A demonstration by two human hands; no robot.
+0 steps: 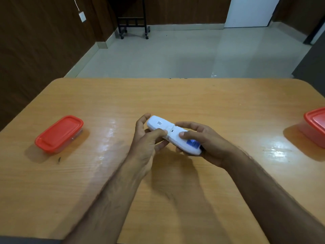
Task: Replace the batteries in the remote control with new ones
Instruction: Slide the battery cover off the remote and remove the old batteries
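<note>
Glossy wood-grain table [175, 95]; smooth white plastic remote [159, 125]; red plastic lids [59, 132].

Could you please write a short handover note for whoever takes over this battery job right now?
Left hand grips the far end of the white remote; right hand holds the near end, thumb on the back cover. The remote is held back side up over the table.
Two closed red-lidded boxes: left, right; contents unseen.
Done: nothing visible; cover still on.
Left: open cover, swap batteries, close.

right red container [315, 127] cut off, remote's [173, 133] label illegible
</note>
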